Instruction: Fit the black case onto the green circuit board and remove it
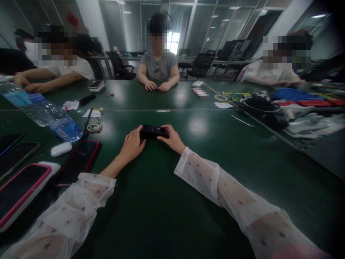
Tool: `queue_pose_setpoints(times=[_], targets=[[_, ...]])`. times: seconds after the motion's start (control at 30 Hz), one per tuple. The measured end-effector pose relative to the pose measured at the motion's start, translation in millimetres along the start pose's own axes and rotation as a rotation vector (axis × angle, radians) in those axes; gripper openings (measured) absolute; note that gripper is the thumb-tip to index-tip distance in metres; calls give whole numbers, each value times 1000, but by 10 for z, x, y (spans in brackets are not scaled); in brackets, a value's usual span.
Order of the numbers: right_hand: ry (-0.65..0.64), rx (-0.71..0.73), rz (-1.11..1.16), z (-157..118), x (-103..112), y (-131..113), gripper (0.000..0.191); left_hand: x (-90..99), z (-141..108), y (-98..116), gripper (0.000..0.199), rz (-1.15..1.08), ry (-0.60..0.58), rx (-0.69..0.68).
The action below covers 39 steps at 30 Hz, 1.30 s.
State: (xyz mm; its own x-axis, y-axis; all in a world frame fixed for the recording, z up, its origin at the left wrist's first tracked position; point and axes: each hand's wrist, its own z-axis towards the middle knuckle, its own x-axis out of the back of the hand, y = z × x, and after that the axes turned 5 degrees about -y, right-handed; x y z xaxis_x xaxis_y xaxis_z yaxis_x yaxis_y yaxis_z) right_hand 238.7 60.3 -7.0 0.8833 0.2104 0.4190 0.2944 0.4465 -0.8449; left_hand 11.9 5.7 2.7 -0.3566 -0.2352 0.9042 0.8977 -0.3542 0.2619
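A small black box-shaped device [150, 132] sits on or just above the green tabletop [161, 201]; its exact kind does not show. At its left end, my left hand [132, 144] is closed on it, fingers over the far side and thumb on the near side. The right end is gripped by my right hand [174, 139], thumb in front and fingers on top. My fingers partly cover both ends of the device.
To my left lie a red-edged phone [81, 160], a pink-cased phone [25, 190], a white earbud case [61, 149] and water bottles [58, 120]. Rightward are a wrench [242, 121], cables [229, 96] and plastic bags [304, 120]. Several people sit around the table.
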Motion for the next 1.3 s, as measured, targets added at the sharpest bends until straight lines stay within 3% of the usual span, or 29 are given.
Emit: queue_pose_setpoints(times=[0.17, 0.37, 0.7, 0.87, 1.07, 1.3], targets=[[-13, 1, 23, 17, -12, 39, 56, -39, -11, -20, 60, 63, -12, 106], [-28, -1, 18, 6, 3, 40, 52, -62, -4, -50, 47, 62, -83, 79], [33, 40, 123, 29, -8, 63, 50, -82, 6, -56, 63, 0, -5, 5], [120, 75, 156, 36, -29, 87, 53, -103, 2, -74, 62, 12, 1, -9], [315, 130, 89, 10, -10, 4, 54, -108, 12, -88, 53, 45, -44, 5], [505, 90, -189, -93, 288, 106, 55, -49, 10, -55, 46, 45, -69, 6]])
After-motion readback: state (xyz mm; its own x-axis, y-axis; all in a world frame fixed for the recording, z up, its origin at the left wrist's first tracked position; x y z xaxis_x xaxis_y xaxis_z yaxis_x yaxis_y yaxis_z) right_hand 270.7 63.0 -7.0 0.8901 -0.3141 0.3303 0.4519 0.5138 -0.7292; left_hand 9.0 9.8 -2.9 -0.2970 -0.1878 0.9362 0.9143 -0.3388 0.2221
